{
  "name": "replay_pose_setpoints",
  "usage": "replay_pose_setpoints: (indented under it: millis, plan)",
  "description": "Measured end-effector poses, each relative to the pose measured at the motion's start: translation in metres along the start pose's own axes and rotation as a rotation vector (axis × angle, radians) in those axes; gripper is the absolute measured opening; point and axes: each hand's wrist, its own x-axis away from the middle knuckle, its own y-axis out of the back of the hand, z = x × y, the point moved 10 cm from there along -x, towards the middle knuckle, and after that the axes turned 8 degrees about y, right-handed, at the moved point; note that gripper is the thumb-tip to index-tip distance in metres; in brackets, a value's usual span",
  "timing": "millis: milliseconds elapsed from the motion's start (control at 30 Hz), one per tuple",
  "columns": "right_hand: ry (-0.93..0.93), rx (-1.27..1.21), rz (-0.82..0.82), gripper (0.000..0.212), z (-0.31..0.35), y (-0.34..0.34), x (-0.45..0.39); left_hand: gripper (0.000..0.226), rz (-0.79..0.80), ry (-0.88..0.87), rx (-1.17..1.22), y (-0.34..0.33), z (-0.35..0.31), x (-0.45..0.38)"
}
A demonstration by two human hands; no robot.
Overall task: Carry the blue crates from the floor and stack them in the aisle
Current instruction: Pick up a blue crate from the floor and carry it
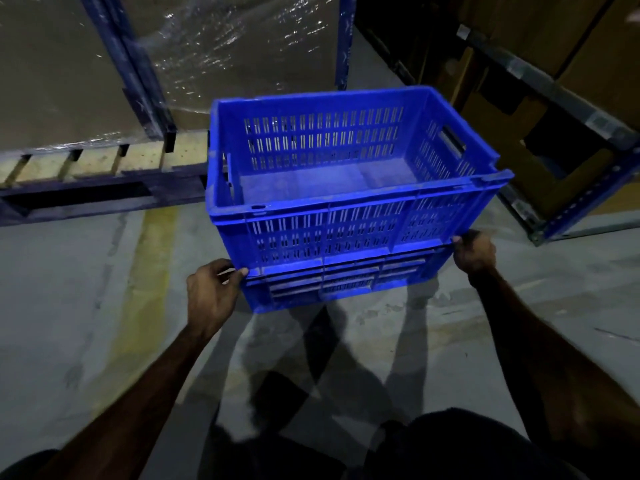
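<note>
Upper blue crate (346, 188) nested on lower crate (322, 289), gripped at bottom corners by left hand (211, 292) and right hand (474, 252), fingers curled round edges. No readable writing.

Top crate (332, 188) on lower crate (322, 285) (hands flanking), racks behind.

Both forearms are bare from the bottom edge of the head view up to the wrists, with no sleeves, watch or gloves showing. The left hand (211, 292) and right hand (473, 249) are bare too. Dark clothing (460, 445) covers the legs.
</note>
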Motion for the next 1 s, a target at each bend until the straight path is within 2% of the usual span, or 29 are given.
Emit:
replay_pose_setpoints:
  millis: [133,200,267,300,400,500,567,633,767,1000]
  plan:
    - [-0.071,-0.075,-0.075,0.053,0.008,0.015,0.029,0.031,0.033,0.049,-0.026,0.015,0.000,-0.007]
    - [-0.095,-0.176,-0.170,0.044,0.017,0.031,0.043,0.029,0.018,0.150,0.188,0.033,0.002,-0.013]
    - [-0.071,-0.277,-0.260,0.042,0.034,0.049,0.052,0.016,-0.021,0.230,0.430,0.052,-0.005,-0.018]
    - [-0.060,-0.329,-0.293,0.047,0.042,0.057,0.054,0.011,-0.045,0.238,0.510,0.063,-0.015,-0.021]
    - [-0.053,-0.417,-0.333,0.065,0.063,0.076,0.046,0.024,0.009,0.260,0.705,0.079,-0.059,-0.033]
    - [-0.033,-0.432,-0.245,0.076,0.095,0.081,0.037,0.019,0.130,0.253,0.658,0.071,-0.095,-0.039]
    - [-0.007,-0.436,-0.212,0.065,0.105,0.079,0.032,0.025,0.160,0.234,0.581,0.063,-0.104,-0.038]
    - [-0.010,-0.494,-0.205,0.058,0.105,0.075,0.027,0.032,0.149,0.229,0.579,0.060,-0.103,-0.038]
    - [-0.087,-0.680,-0.207,0.065,0.090,0.064,0.018,0.027,0.120,0.233,0.573,0.053,-0.094,-0.038]
    - [-0.140,-0.711,-0.167,0.061,0.086,0.056,0.011,0.019,0.107,0.272,0.655,0.044,-0.085,-0.041]
